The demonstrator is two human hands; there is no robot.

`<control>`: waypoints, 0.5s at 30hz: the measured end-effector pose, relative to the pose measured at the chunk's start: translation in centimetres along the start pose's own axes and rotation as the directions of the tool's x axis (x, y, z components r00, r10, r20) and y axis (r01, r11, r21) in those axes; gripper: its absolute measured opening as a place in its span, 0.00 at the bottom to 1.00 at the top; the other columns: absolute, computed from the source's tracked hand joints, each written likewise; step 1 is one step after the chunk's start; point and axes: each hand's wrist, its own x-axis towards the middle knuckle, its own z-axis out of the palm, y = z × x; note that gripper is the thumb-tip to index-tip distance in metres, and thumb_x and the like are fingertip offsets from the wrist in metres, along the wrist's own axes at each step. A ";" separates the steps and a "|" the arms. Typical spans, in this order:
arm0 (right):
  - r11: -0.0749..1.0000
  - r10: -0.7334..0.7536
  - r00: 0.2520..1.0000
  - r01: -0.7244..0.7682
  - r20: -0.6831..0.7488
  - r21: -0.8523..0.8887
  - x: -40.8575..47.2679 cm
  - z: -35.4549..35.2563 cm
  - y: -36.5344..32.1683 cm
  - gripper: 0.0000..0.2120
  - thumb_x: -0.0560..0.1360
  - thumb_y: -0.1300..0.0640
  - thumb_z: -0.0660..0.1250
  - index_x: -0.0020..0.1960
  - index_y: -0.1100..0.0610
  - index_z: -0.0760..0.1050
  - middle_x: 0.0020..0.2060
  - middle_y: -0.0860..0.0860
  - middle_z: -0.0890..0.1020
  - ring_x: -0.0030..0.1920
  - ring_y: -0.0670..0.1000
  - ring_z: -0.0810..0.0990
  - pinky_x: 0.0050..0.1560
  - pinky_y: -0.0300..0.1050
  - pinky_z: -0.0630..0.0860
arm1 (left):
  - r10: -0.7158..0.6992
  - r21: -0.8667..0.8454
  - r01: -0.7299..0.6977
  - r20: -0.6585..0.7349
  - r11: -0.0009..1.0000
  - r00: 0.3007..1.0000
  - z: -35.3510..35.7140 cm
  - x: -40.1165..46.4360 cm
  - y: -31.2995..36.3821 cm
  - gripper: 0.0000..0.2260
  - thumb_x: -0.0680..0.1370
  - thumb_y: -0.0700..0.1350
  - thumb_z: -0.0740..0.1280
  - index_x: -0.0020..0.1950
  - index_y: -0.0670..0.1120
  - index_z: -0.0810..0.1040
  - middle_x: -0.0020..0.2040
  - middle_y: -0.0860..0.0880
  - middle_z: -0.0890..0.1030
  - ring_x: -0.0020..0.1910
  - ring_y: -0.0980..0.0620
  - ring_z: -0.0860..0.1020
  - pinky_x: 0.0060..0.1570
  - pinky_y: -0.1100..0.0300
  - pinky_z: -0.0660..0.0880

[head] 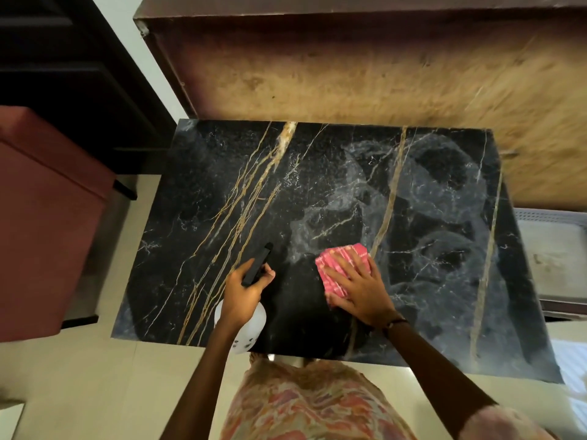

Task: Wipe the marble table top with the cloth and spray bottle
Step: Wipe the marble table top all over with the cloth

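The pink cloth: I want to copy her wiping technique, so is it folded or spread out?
Folded. The pink cloth is a compact pad under the flat right hand, hardly wider than the palm.

Left hand (243, 293) curled in a closed grip, forearm reaching forward; right hand (359, 287) flat, palm down, fingers (336, 274) spread, band at wrist.

Both forearms are bare from the fingers back to the elbows; the right hand (355, 287) has a thin dark band (395, 322) round the wrist, just behind the palm; the left hand (243, 293) wears nothing behind its fingers; the garment (305, 404) is loose, patterned in pink, orange and cream swirls; a matching short sleeve (505, 423) covers the right upper arm.
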 end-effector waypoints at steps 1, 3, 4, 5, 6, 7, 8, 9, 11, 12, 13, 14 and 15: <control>0.998 0.060 0.998 -0.060 -0.016 0.034 1.7 -0.4 -0.8 0.29 0.77 0.33 0.51 0.75 0.42 0.59 0.75 0.51 0.63 0.76 0.57 0.53 0.71 0.69 0.52 | -0.007 0.000 0.007 0.000 1.000 1.000 0.0 0.0 0.1 0.07 0.74 0.36 0.69 0.40 0.46 0.79 0.26 0.57 0.77 0.24 0.59 0.74 0.32 0.64 0.66; 0.990 0.115 0.993 -0.112 -0.033 0.087 4.9 -0.9 -2.6 0.29 0.77 0.35 0.52 0.75 0.42 0.58 0.76 0.50 0.60 0.76 0.58 0.53 0.71 0.71 0.50 | -0.013 0.000 0.013 -0.004 1.000 1.000 0.2 0.3 0.3 0.06 0.74 0.35 0.68 0.41 0.46 0.79 0.25 0.57 0.77 0.24 0.60 0.74 0.32 0.63 0.67; 0.991 0.100 0.994 -0.096 -0.036 0.091 6.1 -1.0 -3.6 0.29 0.77 0.35 0.52 0.75 0.42 0.58 0.76 0.50 0.59 0.76 0.59 0.53 0.70 0.73 0.50 | -0.013 0.004 0.013 -0.004 1.000 1.000 0.2 0.4 0.3 0.06 0.74 0.35 0.68 0.41 0.46 0.79 0.25 0.57 0.77 0.24 0.61 0.73 0.33 0.63 0.66; 0.995 0.062 0.997 -0.059 -0.040 0.084 7.0 -0.7 -4.5 0.29 0.77 0.35 0.51 0.75 0.43 0.58 0.76 0.50 0.59 0.76 0.60 0.53 0.69 0.74 0.51 | -0.012 0.011 0.012 -0.003 1.000 1.000 0.2 0.6 0.4 0.06 0.74 0.35 0.68 0.41 0.46 0.78 0.25 0.57 0.76 0.24 0.61 0.73 0.33 0.62 0.66; 0.997 0.007 0.999 -0.004 -0.044 0.073 7.4 -0.4 -5.4 0.29 0.77 0.35 0.51 0.76 0.44 0.58 0.76 0.51 0.60 0.76 0.60 0.54 0.68 0.75 0.53 | -0.009 0.019 0.009 0.002 1.000 1.000 0.3 0.8 0.5 0.06 0.74 0.36 0.68 0.41 0.46 0.78 0.25 0.57 0.76 0.24 0.61 0.73 0.32 0.62 0.66; 0.996 -0.063 0.997 0.065 -0.042 0.061 7.3 -0.2 -6.0 0.29 0.77 0.35 0.51 0.76 0.44 0.58 0.76 0.51 0.61 0.76 0.60 0.55 0.68 0.75 0.54 | -0.005 0.029 0.004 0.011 1.000 1.000 0.3 1.0 0.6 0.06 0.74 0.36 0.69 0.40 0.46 0.78 0.25 0.57 0.76 0.23 0.61 0.73 0.32 0.61 0.66; 0.989 -0.141 0.989 0.143 -0.035 0.049 6.7 0.2 -6.1 0.29 0.77 0.35 0.51 0.76 0.44 0.58 0.76 0.51 0.61 0.76 0.60 0.55 0.68 0.74 0.55 | 0.000 0.037 -0.001 0.023 0.999 1.000 0.3 1.2 0.7 0.06 0.74 0.37 0.69 0.40 0.47 0.78 0.24 0.57 0.76 0.23 0.61 0.73 0.31 0.61 0.65; 0.976 -0.215 0.976 0.216 -0.035 0.030 5.9 0.5 -5.8 0.29 0.78 0.35 0.52 0.76 0.43 0.57 0.76 0.49 0.60 0.76 0.59 0.55 0.70 0.72 0.54 | 0.002 0.041 -0.003 0.033 0.999 0.999 0.2 1.5 0.7 0.06 0.74 0.37 0.69 0.40 0.47 0.78 0.24 0.57 0.76 0.23 0.61 0.72 0.31 0.61 0.65; 0.952 -0.306 0.951 0.306 -0.041 -0.014 3.9 0.9 -4.0 0.29 0.77 0.33 0.52 0.76 0.40 0.55 0.76 0.48 0.59 0.76 0.58 0.57 0.72 0.68 0.51 | -0.012 0.038 0.011 0.038 0.999 0.999 0.1 2.1 0.8 0.05 0.75 0.37 0.69 0.41 0.46 0.78 0.25 0.57 0.76 0.23 0.60 0.73 0.31 0.63 0.65; 0.948 -0.317 0.947 0.315 -0.048 -0.041 3.0 0.7 -2.8 0.29 0.77 0.33 0.51 0.76 0.39 0.55 0.76 0.48 0.60 0.76 0.57 0.58 0.72 0.66 0.51 | -0.024 0.030 0.023 0.036 0.999 0.999 0.0 2.5 0.8 0.05 0.74 0.38 0.69 0.41 0.46 0.78 0.26 0.57 0.76 0.23 0.60 0.73 0.31 0.63 0.66; 0.952 -0.303 0.951 0.300 -0.060 -0.061 2.4 0.4 -1.5 0.28 0.77 0.32 0.50 0.75 0.39 0.57 0.75 0.48 0.61 0.76 0.57 0.57 0.72 0.66 0.51 | -0.038 0.022 0.038 0.035 0.999 0.999 -0.1 3.0 0.8 0.05 0.74 0.38 0.69 0.41 0.47 0.79 0.26 0.57 0.76 0.24 0.59 0.73 0.32 0.63 0.66; 0.964 -0.264 0.962 0.259 -0.069 -0.064 2.1 0.1 -0.4 0.28 0.78 0.32 0.49 0.75 0.40 0.58 0.75 0.49 0.62 0.76 0.57 0.56 0.72 0.65 0.51 | -0.052 0.016 0.051 0.037 0.999 0.998 -0.2 3.3 0.9 0.05 0.74 0.38 0.69 0.41 0.48 0.79 0.26 0.56 0.76 0.24 0.58 0.72 0.32 0.62 0.66; 0.978 -0.204 0.977 0.201 -0.057 -0.051 2.2 -0.4 0.6 0.28 0.78 0.32 0.48 0.75 0.40 0.59 0.75 0.49 0.62 0.76 0.57 0.54 0.72 0.65 0.51 | -0.062 0.014 0.061 0.041 0.998 0.997 -0.2 3.7 1.0 0.06 0.74 0.38 0.70 0.41 0.48 0.79 0.27 0.56 0.75 0.24 0.57 0.72 0.32 0.62 0.66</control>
